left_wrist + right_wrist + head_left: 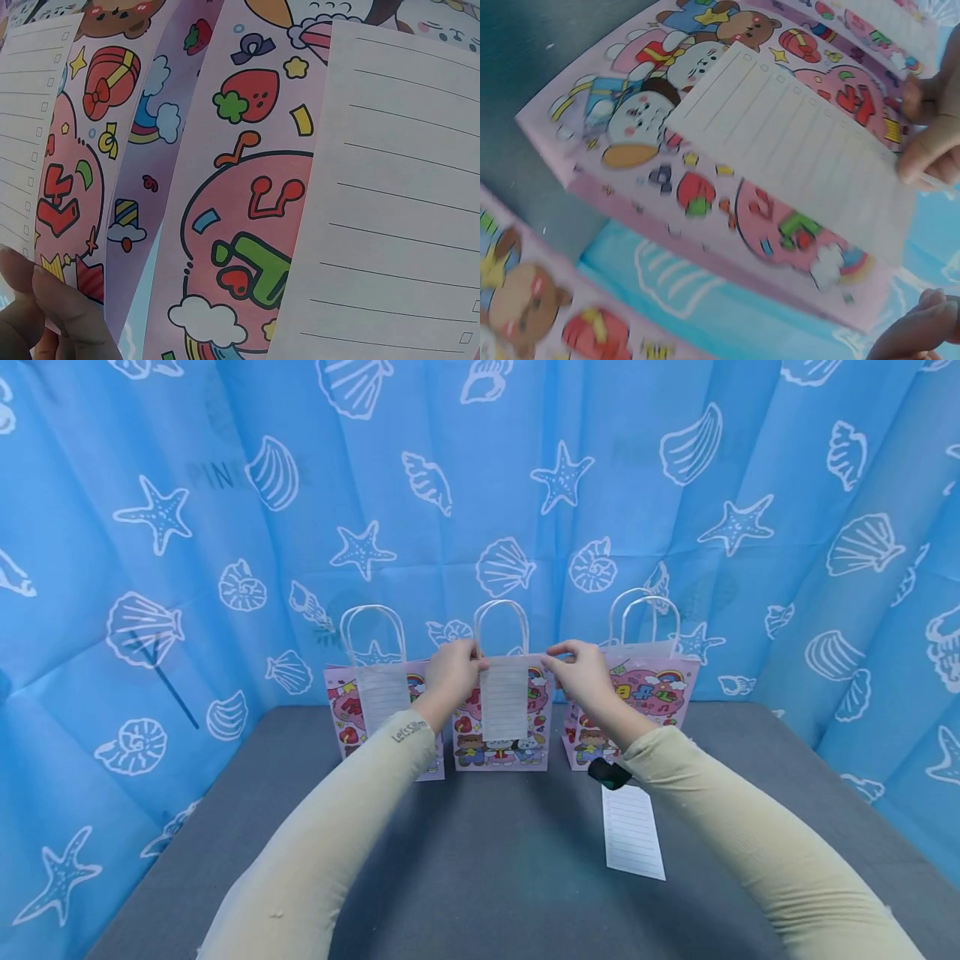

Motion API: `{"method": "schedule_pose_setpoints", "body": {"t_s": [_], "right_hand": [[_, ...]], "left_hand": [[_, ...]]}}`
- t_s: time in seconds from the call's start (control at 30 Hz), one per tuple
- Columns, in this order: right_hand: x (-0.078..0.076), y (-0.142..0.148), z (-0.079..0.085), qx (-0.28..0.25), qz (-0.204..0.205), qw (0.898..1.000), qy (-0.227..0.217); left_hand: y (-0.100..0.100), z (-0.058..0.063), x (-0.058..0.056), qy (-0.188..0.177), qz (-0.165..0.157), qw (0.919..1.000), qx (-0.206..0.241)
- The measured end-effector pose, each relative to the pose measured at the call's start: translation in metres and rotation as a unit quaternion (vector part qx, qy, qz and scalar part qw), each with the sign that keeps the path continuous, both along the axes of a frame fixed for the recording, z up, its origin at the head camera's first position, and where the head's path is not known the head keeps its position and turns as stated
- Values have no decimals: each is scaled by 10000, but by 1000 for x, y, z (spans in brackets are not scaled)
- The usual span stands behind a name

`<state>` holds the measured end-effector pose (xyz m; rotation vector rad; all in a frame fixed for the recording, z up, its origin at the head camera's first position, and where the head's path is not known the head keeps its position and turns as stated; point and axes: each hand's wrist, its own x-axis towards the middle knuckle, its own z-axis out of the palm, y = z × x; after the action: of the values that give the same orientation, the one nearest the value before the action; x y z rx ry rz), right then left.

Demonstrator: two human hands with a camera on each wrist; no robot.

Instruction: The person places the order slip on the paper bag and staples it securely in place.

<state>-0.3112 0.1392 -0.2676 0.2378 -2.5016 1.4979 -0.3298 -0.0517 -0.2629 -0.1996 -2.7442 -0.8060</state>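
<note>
A pink cartoon-printed paper bag (465, 752) stands upright between two similar bags. A lined paper sheet (504, 702) with small checkboxes lies over its front, just below the white handle (501, 603). My left hand (452, 672) pinches the sheet's top left corner at the bag's upper edge; its fingers (49, 300) also show in the left wrist view. At the bag's top right corner, my right hand (585, 677) pinches the edge between thumb and fingertips. The right wrist view shows this hand (922, 330) only partly, at its lower right border.
The left bag (347, 710) has a lined sheet (384, 697) over its front. Behind my right hand stands the right bag (667, 697), with white paper (645, 649) at its opening. Another lined sheet (633, 839) lies on the grey table (495, 877). A blue shell-print curtain (465, 527) hangs behind.
</note>
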Motion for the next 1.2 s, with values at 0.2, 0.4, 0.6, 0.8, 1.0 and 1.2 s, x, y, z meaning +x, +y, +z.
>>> {"method": "schedule_pose_setpoints", "body": {"t_s": [0.2,0.4,0.6,0.8,1.0,1.2], "right_hand": [[27,33,7,479,-63,9981,394],[45,59,10,863,-336,9943,531],[56,87,6,1020,-349,9937,312],[62,114,-3,1250,-445,9911,-78],[65,134,-9,1483,-347,9869,-528],[71,151,-22,1318,-411,9863,-904]], "left_hand": [[1,0,0,-38,9,10000,70],[-1,3,0,-80,25,10000,-23],[0,2,-1,-130,-16,9999,28],[0,1,-3,-69,-42,10000,-10],[-1,0,-3,-33,14,10000,57],[-1,-1,-4,-4,-30,10000,-31]]}}
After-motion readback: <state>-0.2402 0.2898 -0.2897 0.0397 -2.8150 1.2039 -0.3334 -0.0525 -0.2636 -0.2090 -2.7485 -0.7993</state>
